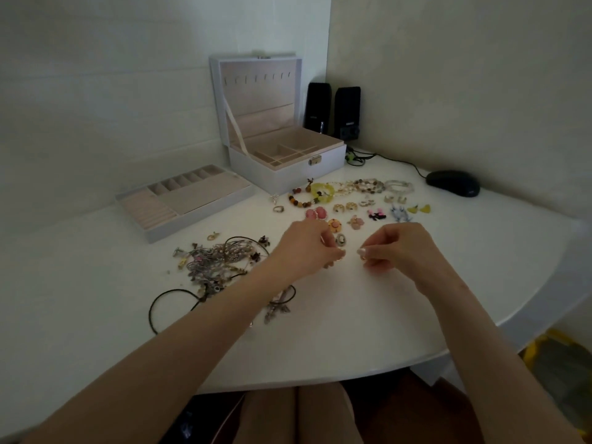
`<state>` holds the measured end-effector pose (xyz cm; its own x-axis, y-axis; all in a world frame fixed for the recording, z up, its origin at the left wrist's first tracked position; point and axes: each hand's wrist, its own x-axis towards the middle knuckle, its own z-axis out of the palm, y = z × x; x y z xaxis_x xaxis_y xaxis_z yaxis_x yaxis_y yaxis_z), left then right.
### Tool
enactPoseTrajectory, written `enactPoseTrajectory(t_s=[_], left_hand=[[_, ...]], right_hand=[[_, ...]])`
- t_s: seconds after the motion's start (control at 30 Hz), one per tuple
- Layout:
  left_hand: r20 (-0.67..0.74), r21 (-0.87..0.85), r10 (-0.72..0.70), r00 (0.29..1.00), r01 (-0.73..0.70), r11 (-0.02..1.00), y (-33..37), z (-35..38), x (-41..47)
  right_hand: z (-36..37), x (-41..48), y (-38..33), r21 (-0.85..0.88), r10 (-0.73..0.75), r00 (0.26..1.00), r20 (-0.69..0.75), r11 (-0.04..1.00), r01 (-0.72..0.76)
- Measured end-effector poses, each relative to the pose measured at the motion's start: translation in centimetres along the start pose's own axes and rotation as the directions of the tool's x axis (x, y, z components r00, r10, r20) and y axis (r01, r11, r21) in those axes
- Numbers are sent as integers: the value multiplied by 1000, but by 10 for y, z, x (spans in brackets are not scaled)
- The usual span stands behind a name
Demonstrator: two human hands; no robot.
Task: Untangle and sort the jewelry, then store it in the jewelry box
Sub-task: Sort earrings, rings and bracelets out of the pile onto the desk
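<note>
I record sorting part-done: left hand (307, 248) and right hand (400, 248) each pinch a small gold piece (363, 257), sorted bracelets (323, 191) and earrings (346, 207) lie beyond the fingertips (361, 251), the tangled necklaces (217, 264) left of them, the open jewelry box (288, 165) apparently empty.

Both arms were bare: the left forearm (198, 328) and the right forearm (480, 328) showed uncovered along their whole visible length, slim and smooth, each narrowing to a slender wrist. The left hand (304, 248) and the right hand (400, 248) had long, thin fingers (374, 244). The right thumbnail (361, 251) was long and rounded, with a pale polish and a lighter tip. At the bottom edge two bare thighs (272, 418) showed; any clothing above them lay outside the view
</note>
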<state>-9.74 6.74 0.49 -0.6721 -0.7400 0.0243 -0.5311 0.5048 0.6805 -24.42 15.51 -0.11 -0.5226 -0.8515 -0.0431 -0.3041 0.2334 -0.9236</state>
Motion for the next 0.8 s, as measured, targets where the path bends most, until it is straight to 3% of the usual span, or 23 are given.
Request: enactPoseTrajectory(t_s=[0.13, 0.37, 0.53, 0.63, 0.8], left_hand=[[-11, -8, -36, 999, 36, 999, 20, 28, 23], [-153, 174, -73, 986, 100, 980, 35, 51, 53], [-170, 380, 102, 980, -30, 924, 25, 46, 52], [-125, 429, 178, 976, -109, 897, 19, 50, 53], [-164, 448, 227, 960, -132, 884, 19, 54, 58]], right_hand=[[-22, 14, 13, -5, 41, 996, -78, 999, -41], [-31, 43, 18, -133, -11, 995, -101, 991, -3], [-35, 45, 28, -255, -68, 994, -81, 966, 45], [-31, 47, 31, -378, -122, 989, -85, 922, 81], [-22, 52, 31, -458, -186, 980, -76, 879, 132]])
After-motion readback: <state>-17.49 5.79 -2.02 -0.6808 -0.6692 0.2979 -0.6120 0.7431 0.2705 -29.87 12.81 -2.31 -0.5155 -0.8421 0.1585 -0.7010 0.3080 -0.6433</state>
